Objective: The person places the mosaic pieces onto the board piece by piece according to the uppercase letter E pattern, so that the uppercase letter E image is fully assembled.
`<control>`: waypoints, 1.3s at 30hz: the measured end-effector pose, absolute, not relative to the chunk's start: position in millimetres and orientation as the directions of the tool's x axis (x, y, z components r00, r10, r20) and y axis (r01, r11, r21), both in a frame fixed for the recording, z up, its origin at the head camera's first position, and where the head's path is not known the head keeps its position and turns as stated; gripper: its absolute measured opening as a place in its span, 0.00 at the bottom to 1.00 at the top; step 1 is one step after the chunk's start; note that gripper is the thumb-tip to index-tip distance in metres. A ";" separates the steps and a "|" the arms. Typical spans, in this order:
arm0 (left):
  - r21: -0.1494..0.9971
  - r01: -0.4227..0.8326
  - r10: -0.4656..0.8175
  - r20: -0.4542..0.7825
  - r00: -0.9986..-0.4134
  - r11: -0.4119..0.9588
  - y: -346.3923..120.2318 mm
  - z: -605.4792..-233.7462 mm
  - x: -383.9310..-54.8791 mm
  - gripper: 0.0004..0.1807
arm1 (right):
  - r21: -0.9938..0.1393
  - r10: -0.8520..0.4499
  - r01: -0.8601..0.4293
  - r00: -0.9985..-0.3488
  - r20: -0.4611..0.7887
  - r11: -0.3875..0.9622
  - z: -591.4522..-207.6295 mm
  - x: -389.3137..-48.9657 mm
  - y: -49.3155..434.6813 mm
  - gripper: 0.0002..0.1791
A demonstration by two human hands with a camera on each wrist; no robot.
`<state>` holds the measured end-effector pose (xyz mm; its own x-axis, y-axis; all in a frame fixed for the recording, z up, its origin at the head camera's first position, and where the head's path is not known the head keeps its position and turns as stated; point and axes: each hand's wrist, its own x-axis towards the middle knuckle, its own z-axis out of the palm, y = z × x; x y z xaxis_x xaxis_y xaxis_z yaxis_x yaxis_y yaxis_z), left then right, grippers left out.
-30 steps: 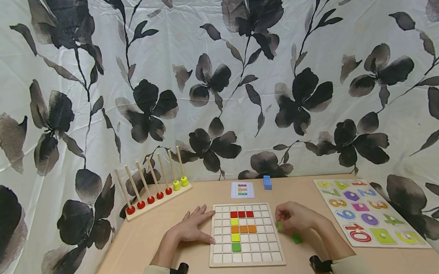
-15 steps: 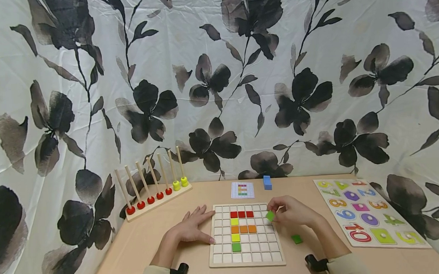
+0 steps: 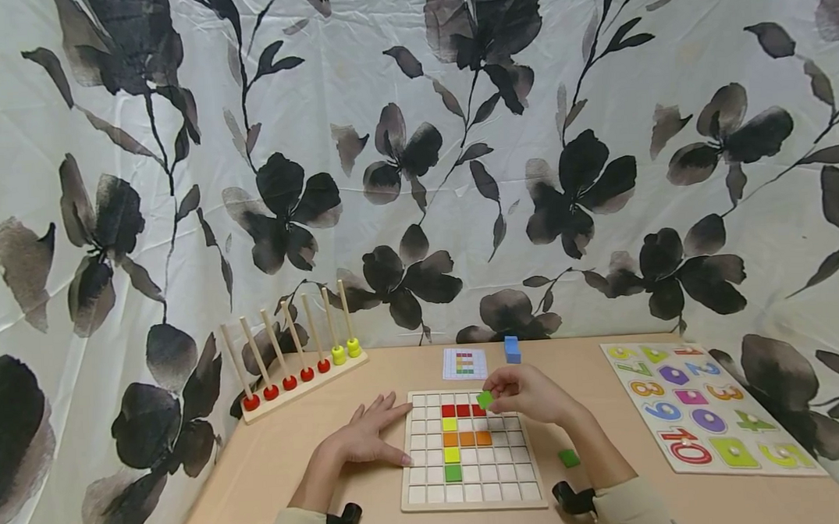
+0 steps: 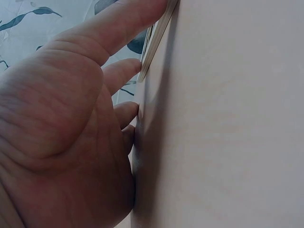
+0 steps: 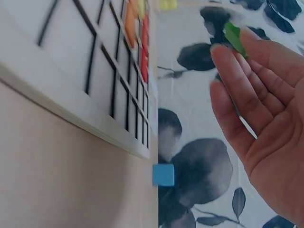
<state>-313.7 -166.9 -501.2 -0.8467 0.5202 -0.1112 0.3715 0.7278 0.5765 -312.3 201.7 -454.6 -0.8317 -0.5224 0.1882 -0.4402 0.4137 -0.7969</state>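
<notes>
A white grid board (image 3: pixel 500 493) with a wooden rim lies mid-table, with red, yellow, orange and green square tiles in some of its cells. My left hand (image 3: pixel 364 438) rests with spread fingers at the board's left edge; in the left wrist view the thumb (image 4: pixel 137 21) touches the rim. Between thumb and fingertips my right hand (image 3: pixel 531 398) pinches a green tile (image 3: pixel 485 400), held over the upper right part of the board near the red tiles (image 3: pixel 461 410). The right wrist view shows the same green tile (image 5: pixel 234 39) raised above the board. Another green tile (image 3: pixel 569 458) lies on the table right of the board.
Behind the board are a pattern card (image 3: pixel 464 363) and a blue block (image 3: pixel 512 350). A peg rack (image 3: pixel 305 386) with red and yellow beads stands at the left. A number puzzle board (image 3: pixel 707 413) lies at the right. A floral cloth (image 3: pixel 488 212) hangs behind the table.
My right hand has picked up a green tile from beside the board and carried it up and left over the board. The left hand has stayed in place.
</notes>
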 end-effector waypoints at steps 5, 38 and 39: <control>0.573 0.376 0.521 -0.106 -0.847 0.728 -166.7 -501.0 -313.9 0.54 | -0.779 -0.523 -0.447 -0.833 0.183 0.440 -457.6 -308.4 191.0 0.12; 0.572 0.376 0.520 -0.105 -0.848 0.729 -166.3 -502.9 -314.4 0.55 | -0.763 -0.640 -0.437 -0.768 0.039 0.477 -468.7 -292.4 167.0 0.12; 0.571 0.376 0.519 -0.105 -0.848 0.730 -166.3 -503.1 -314.3 0.55 | -0.760 -0.644 -0.435 -0.765 0.029 0.483 -469.5 -292.2 166.2 0.13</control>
